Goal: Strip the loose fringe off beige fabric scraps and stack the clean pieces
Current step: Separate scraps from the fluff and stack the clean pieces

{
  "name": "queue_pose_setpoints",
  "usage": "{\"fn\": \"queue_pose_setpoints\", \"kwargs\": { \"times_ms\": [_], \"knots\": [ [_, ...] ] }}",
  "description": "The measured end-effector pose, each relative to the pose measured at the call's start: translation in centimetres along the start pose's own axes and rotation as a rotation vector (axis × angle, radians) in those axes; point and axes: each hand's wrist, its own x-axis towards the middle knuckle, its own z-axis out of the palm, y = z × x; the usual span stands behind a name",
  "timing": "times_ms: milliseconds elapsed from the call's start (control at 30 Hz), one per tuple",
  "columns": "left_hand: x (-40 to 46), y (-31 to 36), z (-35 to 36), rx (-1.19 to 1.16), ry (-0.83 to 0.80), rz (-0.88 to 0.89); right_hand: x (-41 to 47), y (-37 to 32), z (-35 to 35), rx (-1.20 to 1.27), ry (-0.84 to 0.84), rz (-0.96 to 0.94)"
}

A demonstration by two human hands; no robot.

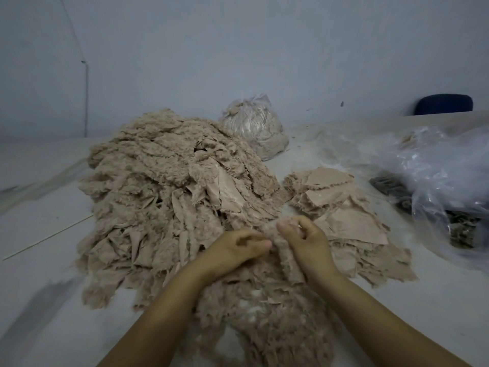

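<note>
A big heap of frayed beige fabric scraps (164, 197) fills the middle left of the table. To its right lies a flatter stack of smoother beige pieces (344, 218). Loose beige fringe fluff (264, 319) is piled between my forearms. Both hands meet at the centre on one fuzzy beige scrap (284, 254). My left hand (235, 250) pinches its left edge with curled fingers. My right hand (307, 242) grips its upper right part, fingers curled, and the scrap hangs down under that palm.
A tied clear bag stuffed with beige material (254, 128) stands behind the heap. Crumpled clear plastic sheeting (436, 176) with dark scraps (391, 186) under it covers the right side. A dark blue chair back (443, 104) shows at the far right. The table top (47, 234) is pale grey.
</note>
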Motion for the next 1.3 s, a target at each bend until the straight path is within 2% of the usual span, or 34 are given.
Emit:
{"fn": "queue_pose_setpoints", "kwargs": {
  "times_ms": [67, 167, 200, 333, 500, 633, 733, 800, 867, 933, 1000, 1067, 1133, 1233, 1300],
  "knots": [
    [0.6, 0.8, 1.8, -0.175, -0.025, -0.021, -0.2, -0.5, 1.0, -0.1, -0.015, 0.006],
    [1.3, 1.3, 3.1, -0.575, 0.046, -0.115, -0.5, -0.7, 1.6, -0.215, -0.022, -0.025],
    [1.5, 1.2, 3.2, -0.628, 0.063, -0.116, -0.7, -0.8, 1.6, -0.203, -0.041, -0.038],
    [1.7, 0.7, 3.0, -0.519, 0.128, -0.074, -1.2, -0.9, 1.0, -0.088, -0.065, -0.073],
    [1.6, 0.5, 2.2, -0.454, 0.129, -0.098, -0.7, -1.2, 0.4, -0.047, 0.022, 0.047],
    [1.7, 1.0, 2.3, -0.562, 0.233, -0.111, -0.8, -1.7, 0.1, -0.132, 0.035, -0.035],
    [1.9, 1.4, 2.7, -0.776, 0.311, -0.112, -1.7, -1.8, 0.6, -0.075, -0.2, -0.116],
    [1.8, 1.6, 2.6, -0.93, 0.303, -0.109, -2.0, -1.6, 0.7, 0.041, -0.237, -0.127],
    [1.6, 1.6, 2.4, -0.966, 0.256, -0.091, -1.4, -1.1, 0.2, 0.122, -0.075, -0.083],
    [1.4, 1.5, 2.3, -0.996, 0.187, -0.052, -0.7, -0.7, -0.4, 0.033, 0.013, -0.012],
    [1.3, 1.4, 2.2, -1.075, 0.115, -0.023, -0.4, -0.2, -0.4, 0.073, -0.101, 0.155],
    [1.3, 1.4, 2.2, -1.113, 0.062, 0.0, -0.6, 0.0, 0.0, 0.323, -0.264, 0.402],
    [1.5, 1.4, 2.5, -1.092, 0.068, 0.021, -0.7, 0.1, 0.3, 0.494, -0.344, 0.506],
    [1.9, 1.1, 3.0, -0.937, 0.254, -0.016, -0.8, 0.4, 0.7, 0.625, -0.177, 0.452],
    [2.2, 0.5, 3.0, -0.873, 0.384, -0.031, -0.7, 0.3, 0.8, 0.47, -0.056, 0.347]
  ]
}}
